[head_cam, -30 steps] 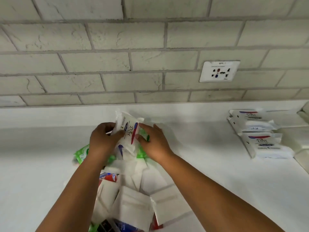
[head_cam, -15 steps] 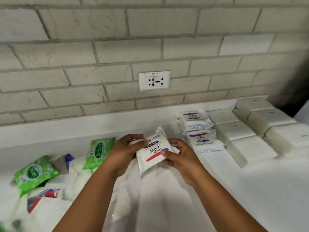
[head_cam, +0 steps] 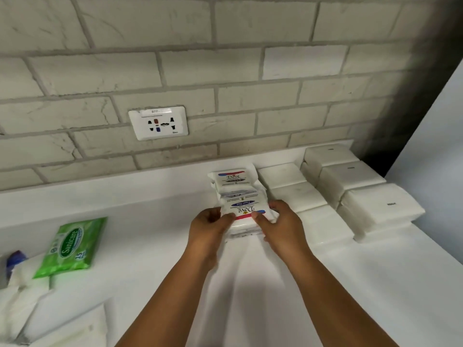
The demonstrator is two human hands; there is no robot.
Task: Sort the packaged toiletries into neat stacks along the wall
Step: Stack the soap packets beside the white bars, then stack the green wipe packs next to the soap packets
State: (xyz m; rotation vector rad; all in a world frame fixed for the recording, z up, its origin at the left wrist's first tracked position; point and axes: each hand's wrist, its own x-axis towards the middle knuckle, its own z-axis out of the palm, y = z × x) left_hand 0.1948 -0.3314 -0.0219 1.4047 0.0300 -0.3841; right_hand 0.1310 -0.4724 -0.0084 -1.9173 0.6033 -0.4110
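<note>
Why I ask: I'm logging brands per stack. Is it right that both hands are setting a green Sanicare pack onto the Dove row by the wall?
No. The head view shows both hands, left hand and right hand, holding a white Dove pack. The green Sanicare pack lies untouched on the counter to the left.

Bright, even light fills the view and washes out the glossy white countertop (head_cam: 150, 246), blending it into the plain white wrapped packs (head_cam: 380, 204) at right. Soft forearm shadows fall on the surface below the arms. The grey brick-pattern wall (head_cam: 225, 71) bows from wide-angle distortion and darkens toward the upper right corner. Fine print is slightly blurred.
</note>
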